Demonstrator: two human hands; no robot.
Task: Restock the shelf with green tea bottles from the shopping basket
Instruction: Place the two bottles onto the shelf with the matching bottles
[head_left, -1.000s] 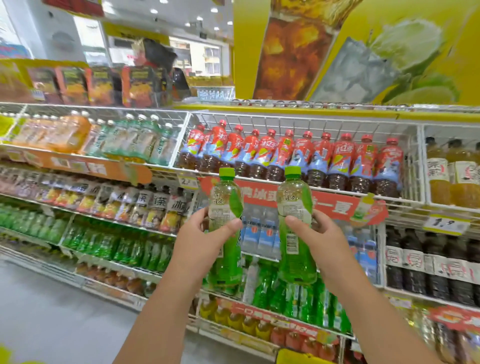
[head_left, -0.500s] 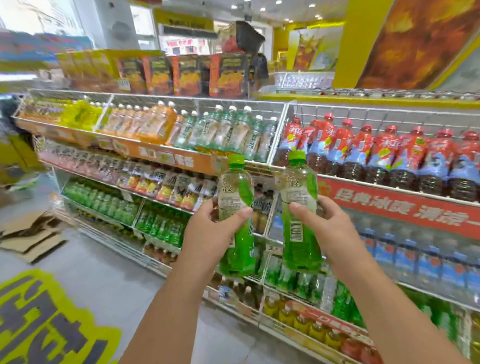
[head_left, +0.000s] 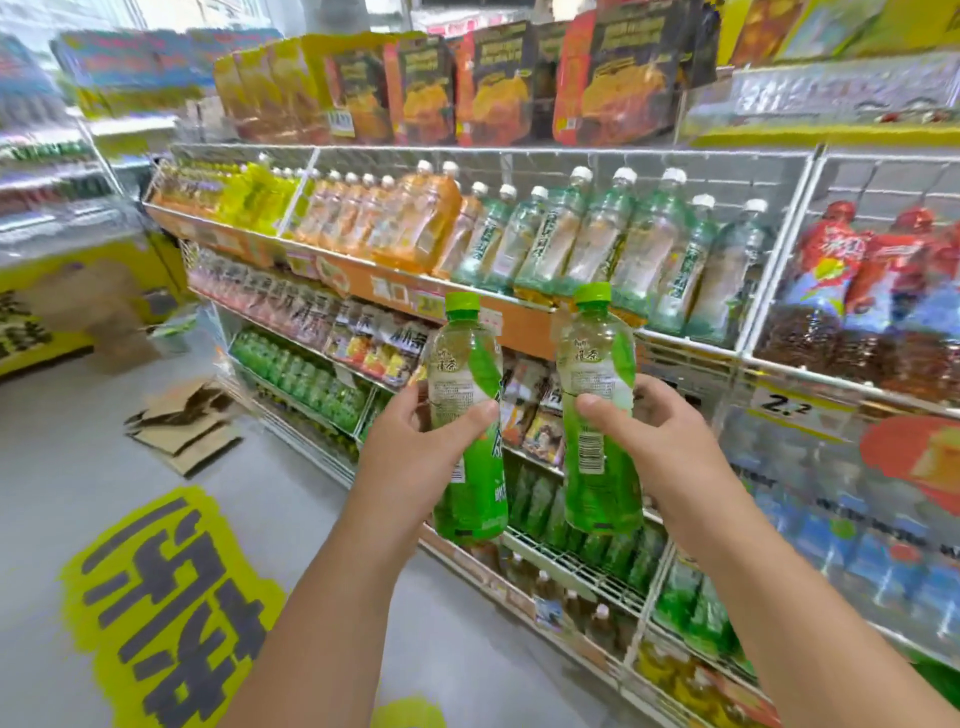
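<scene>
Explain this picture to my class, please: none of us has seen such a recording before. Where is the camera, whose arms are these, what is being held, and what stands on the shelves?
There is no machine here. The picture comes from a wide-angle camera worn on a person's head, looking forward and down, so the two bare arms reaching in from below are that person's own. The left hand grips one green tea bottle, and the right hand grips a second green tea bottle; both bottles are upright with green caps. Ahead is a wire shop shelf full of drinks: white-capped bottles on the top row, red-labelled bottles to the right, more green bottles lower down. Flattened cardboard lies on the floor. The shopping basket is not in view. Edges look blurred.
</scene>
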